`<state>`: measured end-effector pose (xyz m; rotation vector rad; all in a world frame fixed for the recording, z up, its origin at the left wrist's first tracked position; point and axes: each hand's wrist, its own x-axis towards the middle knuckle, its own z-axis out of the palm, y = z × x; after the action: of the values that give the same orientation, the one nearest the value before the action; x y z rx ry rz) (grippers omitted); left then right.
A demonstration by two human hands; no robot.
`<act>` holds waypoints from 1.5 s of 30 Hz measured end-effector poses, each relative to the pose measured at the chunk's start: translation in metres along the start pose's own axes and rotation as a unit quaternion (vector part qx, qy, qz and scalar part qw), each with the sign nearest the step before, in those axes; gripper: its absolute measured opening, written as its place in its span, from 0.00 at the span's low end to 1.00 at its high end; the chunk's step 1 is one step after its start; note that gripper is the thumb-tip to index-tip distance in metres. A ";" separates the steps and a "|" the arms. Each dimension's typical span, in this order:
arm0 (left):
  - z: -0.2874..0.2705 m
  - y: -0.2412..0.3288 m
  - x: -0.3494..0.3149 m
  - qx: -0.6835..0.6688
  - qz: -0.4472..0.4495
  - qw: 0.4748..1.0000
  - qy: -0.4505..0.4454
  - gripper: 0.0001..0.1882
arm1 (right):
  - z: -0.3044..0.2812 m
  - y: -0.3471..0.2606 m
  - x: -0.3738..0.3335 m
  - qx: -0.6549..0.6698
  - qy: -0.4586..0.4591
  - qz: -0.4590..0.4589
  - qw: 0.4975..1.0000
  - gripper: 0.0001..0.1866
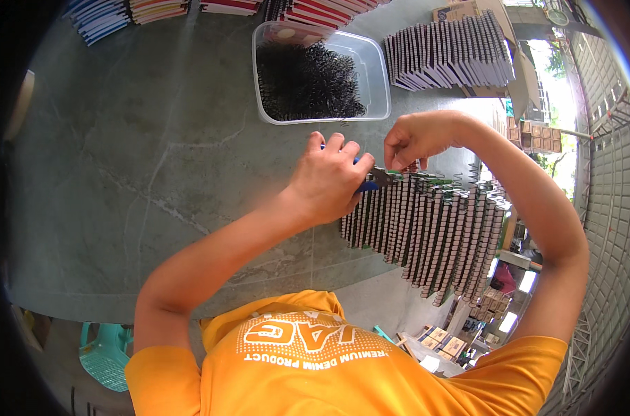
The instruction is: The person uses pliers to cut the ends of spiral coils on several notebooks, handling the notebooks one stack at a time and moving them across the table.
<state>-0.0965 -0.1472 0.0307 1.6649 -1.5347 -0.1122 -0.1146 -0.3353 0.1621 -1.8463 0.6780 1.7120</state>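
My left hand (327, 182) is closed around blue-handled pliers (368, 186). Their dark metal jaws reach the top end of a row of spiral-bound notebooks (426, 222), which stand packed side by side with their black coils facing me. Just beyond the jaws, my right hand (420, 141) bends down with thumb and fingers pinched at the same row end. A bit of green shows under those fingertips; whether they grip a coil end or a cover corner is too small to tell. Loose coil ends stick out along the row's far edge.
A clear plastic tub (381, 76) of black wire coil scraps sits beyond my hands. Another stack of coil-bound notebooks (447, 55) lies right of it, by a cardboard box (526, 76). Red, yellow and blue stacks line the grey table's (141, 159) far edge. A green plastic chair (107, 357) stands lower left.
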 end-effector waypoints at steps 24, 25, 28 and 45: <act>-0.004 0.000 0.020 0.001 -0.018 0.998 -0.055 0.23 | -0.010 0.016 0.014 0.097 -0.088 -0.062 0.989 0.10; -0.002 0.000 0.020 -0.017 -0.026 0.996 -0.079 0.23 | -0.012 0.016 0.011 0.112 -0.083 -0.061 0.988 0.10; -0.002 0.000 0.020 -0.050 -0.055 0.988 -0.134 0.21 | -0.016 0.017 0.001 0.078 -0.066 -0.037 0.994 0.10; -0.003 0.010 0.025 -0.031 -0.024 0.994 -0.103 0.17 | 0.000 0.023 -0.014 0.152 -0.007 -0.076 0.985 0.09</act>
<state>-0.0965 -0.1659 0.0503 1.6819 -1.6247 -0.3634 -0.1310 -0.3525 0.1754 -1.6265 0.7279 1.4341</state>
